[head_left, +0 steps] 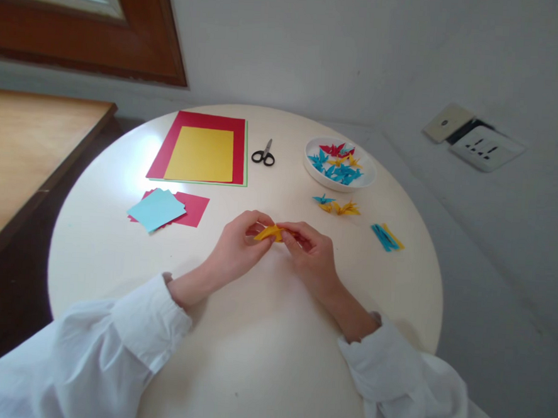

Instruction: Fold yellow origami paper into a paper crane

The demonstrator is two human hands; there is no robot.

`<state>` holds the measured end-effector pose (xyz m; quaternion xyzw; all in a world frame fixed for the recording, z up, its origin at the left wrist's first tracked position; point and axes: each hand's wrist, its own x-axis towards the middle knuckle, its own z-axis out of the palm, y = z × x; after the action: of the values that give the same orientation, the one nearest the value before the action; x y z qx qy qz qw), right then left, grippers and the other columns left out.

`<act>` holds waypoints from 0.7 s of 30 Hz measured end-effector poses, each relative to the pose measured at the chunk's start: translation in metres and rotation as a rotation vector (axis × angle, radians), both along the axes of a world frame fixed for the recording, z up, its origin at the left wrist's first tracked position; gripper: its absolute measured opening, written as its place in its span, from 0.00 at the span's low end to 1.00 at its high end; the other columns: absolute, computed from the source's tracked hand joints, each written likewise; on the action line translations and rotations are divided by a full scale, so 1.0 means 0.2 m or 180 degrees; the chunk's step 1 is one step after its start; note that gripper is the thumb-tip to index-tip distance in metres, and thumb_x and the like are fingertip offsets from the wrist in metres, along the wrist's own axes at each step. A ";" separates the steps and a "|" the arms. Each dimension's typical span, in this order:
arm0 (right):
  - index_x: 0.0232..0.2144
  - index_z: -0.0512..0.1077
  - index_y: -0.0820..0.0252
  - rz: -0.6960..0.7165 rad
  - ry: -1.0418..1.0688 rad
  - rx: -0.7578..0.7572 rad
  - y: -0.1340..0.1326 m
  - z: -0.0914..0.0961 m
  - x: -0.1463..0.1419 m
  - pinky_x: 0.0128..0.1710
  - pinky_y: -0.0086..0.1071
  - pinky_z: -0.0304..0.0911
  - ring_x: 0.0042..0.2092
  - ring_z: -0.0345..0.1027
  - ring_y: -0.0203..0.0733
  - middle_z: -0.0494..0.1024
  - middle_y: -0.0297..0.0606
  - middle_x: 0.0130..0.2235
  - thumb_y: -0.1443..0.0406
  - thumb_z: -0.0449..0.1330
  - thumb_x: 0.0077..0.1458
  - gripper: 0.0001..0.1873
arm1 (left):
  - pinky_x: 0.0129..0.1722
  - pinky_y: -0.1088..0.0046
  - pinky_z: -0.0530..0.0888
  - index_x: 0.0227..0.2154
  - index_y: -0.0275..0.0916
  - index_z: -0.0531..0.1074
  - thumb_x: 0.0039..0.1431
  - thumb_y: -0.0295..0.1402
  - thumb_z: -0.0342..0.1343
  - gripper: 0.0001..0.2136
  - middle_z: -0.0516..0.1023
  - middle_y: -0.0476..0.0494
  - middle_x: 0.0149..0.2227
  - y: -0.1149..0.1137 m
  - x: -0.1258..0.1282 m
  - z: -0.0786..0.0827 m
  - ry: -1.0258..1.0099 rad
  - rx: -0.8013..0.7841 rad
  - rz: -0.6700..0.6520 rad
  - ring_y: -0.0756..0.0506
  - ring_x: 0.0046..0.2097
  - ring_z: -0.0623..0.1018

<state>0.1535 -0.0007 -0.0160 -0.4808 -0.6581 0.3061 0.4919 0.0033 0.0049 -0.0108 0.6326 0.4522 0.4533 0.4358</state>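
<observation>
A small folded yellow paper (272, 233) is pinched between both hands above the middle of the table. My left hand (240, 241) grips its left part with thumb and fingers. On its other side, my right hand (313, 254) holds it with the thumb in front and the fingers curled behind. The fingertips hide part of the folds. Beyond my right hand lie folded paper cranes, yellow ones (346, 208) and a blue one (324, 199).
A white dish (339, 186) holds several red, blue and yellow cranes. Black-handled scissors (263, 157) lie beside large red and yellow sheets (201, 155). Light blue and red paper squares (157, 210) sit at left, blue and yellow strips (385, 237) at right. The round table (251, 358) stands near the wall.
</observation>
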 end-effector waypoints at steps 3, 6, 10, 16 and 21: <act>0.32 0.76 0.59 0.0055 0.0319 -0.0262 0.01 -0.02 0.00 0.33 0.30 0.69 0.35 0.74 0.38 0.80 0.39 0.35 0.66 0.58 0.50 0.08 | 0.37 0.69 0.73 0.31 0.37 0.70 0.50 0.30 0.55 0.05 0.76 0.44 0.32 0.00 0.00 0.00 -0.0100 -0.0110 -0.0088 0.47 0.36 0.76; 0.34 0.74 0.59 0.0138 0.0631 -0.0386 0.02 -0.03 0.00 0.32 0.30 0.70 0.32 0.74 0.36 0.80 0.36 0.31 0.66 0.60 0.48 0.08 | 0.36 0.70 0.74 0.29 0.37 0.70 0.50 0.30 0.54 0.03 0.77 0.46 0.30 -0.01 0.00 0.01 -0.0196 -0.0137 -0.0064 0.47 0.35 0.77; 0.34 0.72 0.58 0.0229 0.0887 -0.0436 0.02 -0.04 0.00 0.28 0.28 0.69 0.27 0.72 0.33 0.77 0.30 0.27 0.65 0.61 0.47 0.09 | 0.33 0.71 0.74 0.28 0.38 0.69 0.50 0.30 0.54 0.02 0.77 0.47 0.27 -0.01 0.00 0.03 -0.0230 -0.0226 0.0015 0.47 0.32 0.77; 0.30 0.73 0.58 0.0167 0.0705 -0.0268 0.02 -0.04 0.00 0.28 0.27 0.70 0.29 0.73 0.34 0.78 0.33 0.29 0.67 0.60 0.48 0.03 | 0.33 0.71 0.74 0.28 0.38 0.69 0.50 0.31 0.55 0.03 0.76 0.47 0.29 0.00 0.00 0.02 -0.0254 -0.0190 -0.0025 0.47 0.33 0.77; 0.29 0.74 0.58 0.0166 0.0589 -0.0151 0.02 -0.03 0.00 0.33 0.29 0.71 0.32 0.74 0.36 0.79 0.34 0.30 0.69 0.60 0.47 0.04 | 0.37 0.70 0.73 0.30 0.38 0.70 0.49 0.31 0.57 0.05 0.75 0.45 0.32 0.02 -0.01 -0.01 -0.0246 0.0103 -0.0142 0.47 0.36 0.76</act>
<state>0.1538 0.0025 -0.0219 -0.4447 -0.6147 0.3775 0.5309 0.0007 0.0087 -0.0124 0.6315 0.4133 0.4748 0.4526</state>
